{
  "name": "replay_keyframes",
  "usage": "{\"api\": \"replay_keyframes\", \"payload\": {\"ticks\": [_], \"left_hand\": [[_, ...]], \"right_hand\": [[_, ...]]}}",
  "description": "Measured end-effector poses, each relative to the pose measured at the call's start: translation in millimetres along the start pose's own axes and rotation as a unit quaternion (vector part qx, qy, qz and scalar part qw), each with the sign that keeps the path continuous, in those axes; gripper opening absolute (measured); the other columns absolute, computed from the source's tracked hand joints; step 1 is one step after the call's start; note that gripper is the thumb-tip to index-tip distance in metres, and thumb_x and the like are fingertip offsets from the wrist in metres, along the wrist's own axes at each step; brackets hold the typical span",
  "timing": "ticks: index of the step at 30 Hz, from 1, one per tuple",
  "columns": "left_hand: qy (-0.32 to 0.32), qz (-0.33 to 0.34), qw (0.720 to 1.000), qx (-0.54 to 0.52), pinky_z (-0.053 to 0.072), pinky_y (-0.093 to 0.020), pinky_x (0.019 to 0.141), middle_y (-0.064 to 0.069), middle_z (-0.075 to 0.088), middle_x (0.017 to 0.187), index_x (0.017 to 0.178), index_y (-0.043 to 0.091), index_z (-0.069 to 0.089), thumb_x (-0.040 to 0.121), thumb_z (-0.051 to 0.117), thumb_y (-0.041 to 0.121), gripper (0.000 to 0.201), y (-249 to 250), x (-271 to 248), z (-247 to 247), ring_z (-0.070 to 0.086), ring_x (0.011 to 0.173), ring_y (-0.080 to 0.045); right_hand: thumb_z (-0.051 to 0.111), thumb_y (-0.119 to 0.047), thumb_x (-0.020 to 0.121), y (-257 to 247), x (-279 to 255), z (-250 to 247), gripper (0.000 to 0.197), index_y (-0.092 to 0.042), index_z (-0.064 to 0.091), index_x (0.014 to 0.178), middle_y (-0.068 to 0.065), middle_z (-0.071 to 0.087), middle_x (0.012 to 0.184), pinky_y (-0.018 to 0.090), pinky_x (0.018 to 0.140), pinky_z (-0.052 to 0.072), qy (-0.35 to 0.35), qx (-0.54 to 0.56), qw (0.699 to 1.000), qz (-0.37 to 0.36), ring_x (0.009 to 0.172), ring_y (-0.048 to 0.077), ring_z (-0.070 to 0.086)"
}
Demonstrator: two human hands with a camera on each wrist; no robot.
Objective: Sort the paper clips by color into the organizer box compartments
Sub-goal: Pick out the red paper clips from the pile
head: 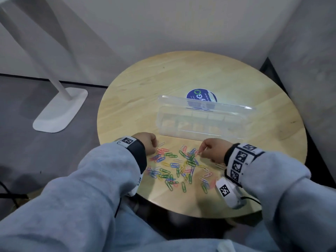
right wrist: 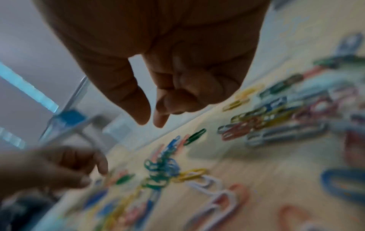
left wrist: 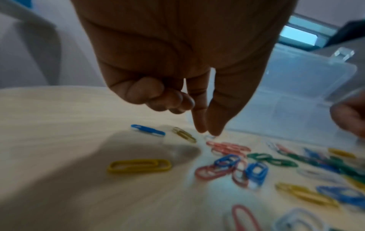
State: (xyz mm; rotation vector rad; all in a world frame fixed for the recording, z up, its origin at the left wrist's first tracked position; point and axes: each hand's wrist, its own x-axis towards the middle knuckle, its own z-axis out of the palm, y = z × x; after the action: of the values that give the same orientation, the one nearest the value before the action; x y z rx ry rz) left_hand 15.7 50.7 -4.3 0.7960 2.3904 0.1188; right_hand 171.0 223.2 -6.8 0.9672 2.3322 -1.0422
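Both hands down over the paper clips [head: 179, 168], which are scattered in mixed colors (red, blue, green, yellow, white) on the near half of the round wooden table [head: 138, 99]. Left hand [head: 148, 142]: index and thumb tips pressed together at the table surface just beside a white clip [head: 161, 143] at the far-left edge of the pile, other fingers curled in. Can't tell if the clip is actually pinched. Right hand [head: 212, 149]: thumb and index tips nearly meeting over the right side of the pile, rest curled; wrist view is blurred and shows nothing between them. Clear organizer box [head: 200, 122] sits just beyond the pile, lid standing up behind it, visible compartments look bare. Blue round sticker [head: 199, 96] behind the box. White lamp base [head: 60, 110] on the floor left of the table.
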Motion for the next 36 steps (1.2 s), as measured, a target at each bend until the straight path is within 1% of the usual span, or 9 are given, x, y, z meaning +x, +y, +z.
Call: {"api": "replay_keyframes", "payload": {"ticks": [2,7,11,14,18,21,25,32,36], "left_hand": [[0.002,0.000,0.999,0.032,0.035,-0.023,0.071,0.004,0.051,0.086,0.103,0.023,0.060,0.085,0.054,0.017,0.019,2,1,3,0.048,0.084,-0.019],[-0.024,-0.003,0.998,0.060,0.039,-0.024,0.072,-0.004,0.063,0.103,0.096,0.024,0.058,0.083,0.063,0.024,0.014,4,4,8,0.058,0.094,-0.025],[-0.033,0.004,0.997,0.073,0.042,-0.027,0.076,-0.006,0.065,0.113,0.107,0.016,0.063,0.086,0.062,0.024,0.022,8,6,10,0.059,0.103,-0.025],[-0.043,-0.001,0.996,0.080,0.045,-0.028,0.082,-0.007,0.065,0.112,0.107,0.014,0.064,0.087,0.062,0.026,0.024,8,6,12,0.059,0.101,-0.024],[-0.011,0.006,0.998,0.055,0.036,-0.025,0.067,0.002,0.055,0.079,0.086,0.022,0.053,0.079,0.065,0.025,0.015,6,9,16,0.053,0.082,-0.023],[0.006,0.020,0.999,0.040,0.036,-0.024,0.067,0.007,0.052,0.075,0.088,0.026,0.051,0.078,0.065,0.023,0.017,12,9,17,0.051,0.081,-0.022],[-0.011,0.037,0.998,0.056,0.041,-0.025,0.074,-0.001,0.064,0.104,0.089,0.028,0.054,0.078,0.067,0.024,0.017,14,9,17,0.054,0.088,-0.022],[-0.009,0.043,0.997,0.067,0.035,-0.024,0.067,0.002,0.056,0.087,0.084,0.024,0.053,0.080,0.066,0.022,0.014,14,12,18,0.050,0.081,-0.019],[-0.007,0.041,0.997,0.061,0.035,-0.022,0.064,0.003,0.052,0.081,0.083,0.024,0.052,0.080,0.067,0.021,0.015,17,12,17,0.050,0.080,-0.020]], "right_hand": [[0.054,-0.022,0.088,-6,-1,3,0.004,-0.025,0.058,0.089,-0.012,0.048,0.072,0.024,0.064,0.041,0.020,-0.164,0.985,-0.042,0.079,0.015,0.051],[0.048,-0.027,0.091,-26,10,11,0.022,-0.025,0.051,0.113,0.002,0.058,0.109,0.030,0.078,0.045,0.010,-0.262,0.963,-0.062,0.096,0.024,0.057],[0.050,-0.037,0.091,-29,21,19,0.019,-0.019,0.047,0.092,0.003,0.054,0.093,0.029,0.071,0.041,-0.003,-0.313,0.948,-0.061,0.084,0.023,0.050],[0.052,-0.036,0.088,-23,22,21,0.018,-0.018,0.049,0.088,0.002,0.056,0.092,0.029,0.070,0.043,-0.024,-0.334,0.941,-0.050,0.083,0.023,0.051],[0.054,-0.031,0.085,-17,15,19,0.012,-0.020,0.051,0.085,0.000,0.057,0.090,0.028,0.070,0.044,-0.020,-0.313,0.949,-0.047,0.083,0.022,0.053],[0.051,-0.025,0.087,-20,12,15,0.013,-0.025,0.053,0.099,0.000,0.057,0.096,0.030,0.072,0.046,0.012,-0.271,0.961,-0.063,0.088,0.024,0.058],[0.052,-0.022,0.088,-29,18,17,0.033,-0.035,0.048,0.118,0.001,0.058,0.108,0.032,0.073,0.049,0.002,-0.306,0.948,-0.084,0.092,0.024,0.059],[0.054,-0.028,0.088,-25,28,18,0.010,-0.022,0.053,0.096,0.002,0.061,0.096,0.028,0.065,0.045,0.006,-0.315,0.945,-0.082,0.086,0.023,0.059],[0.056,-0.032,0.087,-20,27,18,0.014,-0.022,0.050,0.097,-0.001,0.054,0.091,0.028,0.066,0.042,0.011,-0.298,0.951,-0.085,0.086,0.024,0.057]]}}
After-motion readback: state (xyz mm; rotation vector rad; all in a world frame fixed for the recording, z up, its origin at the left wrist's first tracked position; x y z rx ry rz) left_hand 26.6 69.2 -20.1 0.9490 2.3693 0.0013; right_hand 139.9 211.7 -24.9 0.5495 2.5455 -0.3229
